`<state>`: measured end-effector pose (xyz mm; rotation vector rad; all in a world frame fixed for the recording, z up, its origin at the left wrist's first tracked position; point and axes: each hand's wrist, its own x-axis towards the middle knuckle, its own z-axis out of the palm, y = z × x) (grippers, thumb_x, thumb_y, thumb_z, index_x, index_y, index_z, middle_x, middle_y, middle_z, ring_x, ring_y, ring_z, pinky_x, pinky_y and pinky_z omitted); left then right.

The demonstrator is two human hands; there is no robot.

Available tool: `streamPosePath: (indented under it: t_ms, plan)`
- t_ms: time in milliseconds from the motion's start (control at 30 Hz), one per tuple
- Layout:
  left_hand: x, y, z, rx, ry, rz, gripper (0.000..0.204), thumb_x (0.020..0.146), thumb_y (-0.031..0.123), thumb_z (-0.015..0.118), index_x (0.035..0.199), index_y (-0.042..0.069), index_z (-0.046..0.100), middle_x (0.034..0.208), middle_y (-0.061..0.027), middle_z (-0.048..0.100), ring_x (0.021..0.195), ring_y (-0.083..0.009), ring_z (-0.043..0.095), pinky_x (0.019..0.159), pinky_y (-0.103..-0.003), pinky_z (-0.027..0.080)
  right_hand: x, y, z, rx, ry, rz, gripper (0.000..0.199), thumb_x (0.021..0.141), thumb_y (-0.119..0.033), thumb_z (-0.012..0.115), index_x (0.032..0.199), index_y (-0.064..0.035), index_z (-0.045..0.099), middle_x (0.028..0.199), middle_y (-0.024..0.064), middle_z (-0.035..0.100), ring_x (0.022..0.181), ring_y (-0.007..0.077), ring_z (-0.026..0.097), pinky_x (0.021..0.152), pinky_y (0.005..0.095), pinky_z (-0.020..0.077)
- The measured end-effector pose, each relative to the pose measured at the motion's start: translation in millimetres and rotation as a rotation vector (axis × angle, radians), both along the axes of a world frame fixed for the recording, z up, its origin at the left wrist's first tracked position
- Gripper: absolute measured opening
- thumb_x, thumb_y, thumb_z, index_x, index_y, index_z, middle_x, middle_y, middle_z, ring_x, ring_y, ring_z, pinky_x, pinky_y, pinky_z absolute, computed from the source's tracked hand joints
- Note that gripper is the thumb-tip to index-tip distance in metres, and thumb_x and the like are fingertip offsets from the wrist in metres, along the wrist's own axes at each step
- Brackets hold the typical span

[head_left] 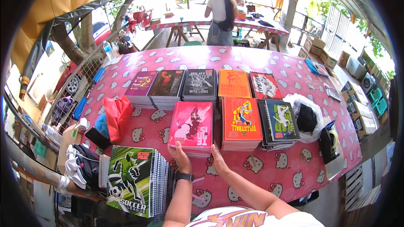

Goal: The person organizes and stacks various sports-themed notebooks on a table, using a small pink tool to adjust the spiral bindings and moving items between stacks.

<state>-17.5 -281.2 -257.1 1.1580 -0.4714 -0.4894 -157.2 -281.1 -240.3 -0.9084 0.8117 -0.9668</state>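
Both my hands press against a stack of pink notebooks (192, 126) with a dark player figure on the cover. My left hand (181, 158), with a dark watch on the wrist, holds its near left corner. At the near right side, my right hand (219, 160) lies along the stack's edge. Right of it stand a stack of red-orange notebooks (242, 120) with a volleyball player and a stack of dark spiral notebooks (281, 122) with a green cover design. A tall stack of green spiral notebooks (130, 180) with a soccer player sits near my left forearm.
Behind are purple (141, 85), black-and-red (168, 83), black (199, 84), orange (234, 83) and white-and-red (265, 86) notebook stacks. A red cloth (118, 115) lies left; a white plastic bag (318, 120) and a tape dispenser (332, 143) are right. A person (220, 12) stands at a far table.
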Motion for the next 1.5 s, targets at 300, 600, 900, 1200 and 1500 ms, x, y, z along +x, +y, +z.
streamPosePath:
  t_ms: [300, 600, 900, 1200, 1500]
  plan:
    - [-6, -27, -8, 0.102, 0.062, -0.274, 0.063, 0.091, 0.036, 0.049, 0.132, -0.005, 0.026, 0.132, -0.0165, 0.033, 0.122, -0.0229, 0.032, 0.103, -0.034, 0.024, -29, -13, 28, -0.055, 0.165, 0.087, 0.08, 0.088, -0.053, 0.046, 0.14, 0.0015, 0.019, 0.144, 0.0147, 0.023, 0.133, 0.0227, 0.022, 0.108, 0.0322, 0.0196]
    - [-52, 16, 25, 0.206, -0.201, 0.101, 0.059, 0.091, 0.036, 0.047, 0.133, -0.001, 0.027, 0.134, -0.0163, 0.031, 0.124, -0.0249, 0.031, 0.105, -0.036, 0.022, -333, -80, 132, -0.347, 0.647, -0.721, 0.037, 0.085, -0.029, 0.058, 0.107, -0.0004, 0.057, 0.098, 0.005, 0.061, 0.087, 0.012, 0.054, 0.075, 0.0294, 0.0432]
    - [-212, 40, 42, 0.155, -0.303, -0.446, 0.024, 0.087, 0.016, 0.051, 0.106, 0.001, 0.054, 0.105, -0.0082, 0.052, 0.101, -0.0196, 0.048, 0.093, -0.032, 0.035, -361, -118, 30, 0.245, 0.044, -0.116, 0.054, 0.081, -0.051, 0.057, 0.113, -0.0073, 0.058, 0.103, 0.0039, 0.064, 0.087, 0.0156, 0.061, 0.081, 0.03, 0.0459]
    - [-248, 29, 30, 0.216, -0.206, -0.365, 0.032, 0.089, 0.017, 0.049, 0.117, 0.0, 0.048, 0.113, -0.0098, 0.049, 0.106, -0.019, 0.046, 0.093, -0.032, 0.036, -348, -120, 28, 0.175, 0.116, -0.012, 0.068, 0.083, -0.039, 0.06, 0.136, -0.0093, 0.029, 0.116, 0.0055, 0.053, 0.098, 0.013, 0.053, 0.084, 0.028, 0.0434]
    - [-216, 93, 64, 0.166, -0.375, -0.262, 0.038, 0.085, 0.018, 0.056, 0.119, 0.004, 0.046, 0.119, -0.011, 0.045, 0.105, -0.0219, 0.048, 0.09, -0.034, 0.04, -371, -158, 32, 0.111, 0.387, 0.207, 0.064, 0.08, -0.03, 0.064, 0.131, -0.008, 0.033, 0.101, 0.0055, 0.056, 0.084, 0.0144, 0.055, 0.073, 0.0287, 0.0461]
